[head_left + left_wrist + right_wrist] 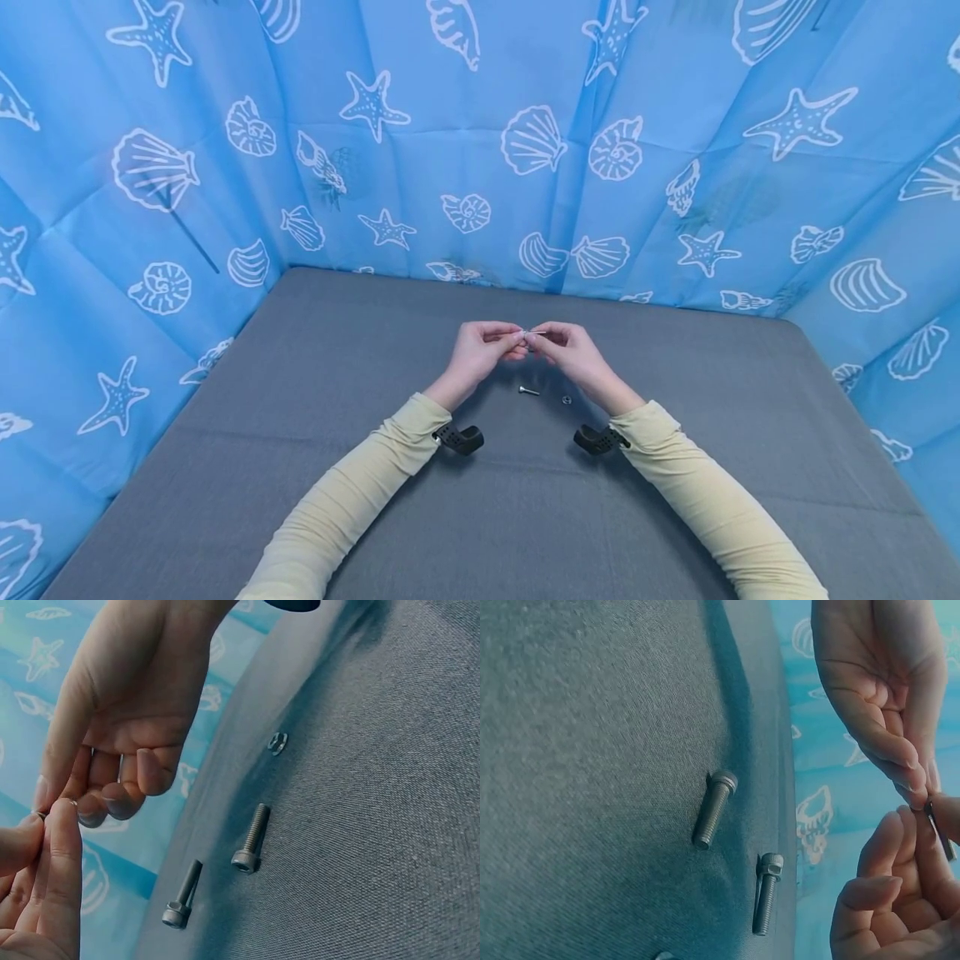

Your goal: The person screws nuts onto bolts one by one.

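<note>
Above the grey table, my left hand (480,348) and right hand (573,348) meet fingertip to fingertip. Between thumb and fingers, the right hand pinches a thin metal bolt (943,834), whose shank points rightward in the head view. At its other end the left hand's thumb and fingertips pinch too; fingers mostly hide that end, so I cannot tell whether a nut is on it. Below the hands lie a loose socket-head bolt (252,838) and a hex nut (278,743). Another bolt (765,894) lies farther back with a nut up against its head.
Grey fabric covers the table (525,500). Blue curtains (465,167) with white shells and starfish stand along its back and sides. A black wrist mount (459,439) sits on the left wrist, another (597,439) on the right.
</note>
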A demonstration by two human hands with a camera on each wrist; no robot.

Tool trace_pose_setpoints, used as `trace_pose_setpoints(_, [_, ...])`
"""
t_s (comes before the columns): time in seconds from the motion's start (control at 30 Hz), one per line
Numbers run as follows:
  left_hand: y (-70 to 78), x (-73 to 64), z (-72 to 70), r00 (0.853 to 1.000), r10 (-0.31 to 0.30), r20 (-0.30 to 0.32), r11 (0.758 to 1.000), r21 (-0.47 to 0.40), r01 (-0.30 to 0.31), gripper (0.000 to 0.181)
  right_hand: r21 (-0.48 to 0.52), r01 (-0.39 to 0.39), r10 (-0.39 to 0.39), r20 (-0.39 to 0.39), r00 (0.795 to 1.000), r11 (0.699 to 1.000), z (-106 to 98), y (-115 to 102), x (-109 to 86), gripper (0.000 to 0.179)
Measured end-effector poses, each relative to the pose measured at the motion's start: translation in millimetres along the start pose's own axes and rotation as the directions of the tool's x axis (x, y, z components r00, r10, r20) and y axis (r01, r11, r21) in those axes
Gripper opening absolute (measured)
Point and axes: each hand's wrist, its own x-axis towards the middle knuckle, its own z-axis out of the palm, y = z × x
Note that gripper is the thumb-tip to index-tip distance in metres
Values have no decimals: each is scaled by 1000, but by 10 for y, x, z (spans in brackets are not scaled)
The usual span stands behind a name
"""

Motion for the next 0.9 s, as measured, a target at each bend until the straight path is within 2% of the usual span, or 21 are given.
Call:
trace_pose_setpoints(0.23, [-1, 16, 19, 1000, -1, -4, 1000, -9, 1, 20, 44, 55, -52, -49, 997, 998, -22, 126, 43, 27])
trace_pose_setpoints(0.37, [-5, 11, 28, 1000, -8, 1, 1000, -7, 8, 18, 22, 69, -67, -59, 996, 997, -32, 123, 36, 25])
trace_pose_setpoints(0.67, [-23, 15, 53, 1000, -31, 0, 999, -22, 31, 19, -18, 20, -21, -56, 998, 1000, -51, 129, 32, 25])
trace_pose_setpoints(0.9, [-48, 18, 40, 998, -62, 17, 998, -20, 63, 24, -9, -38, 38, -36, 999, 999, -126, 145, 5, 27])
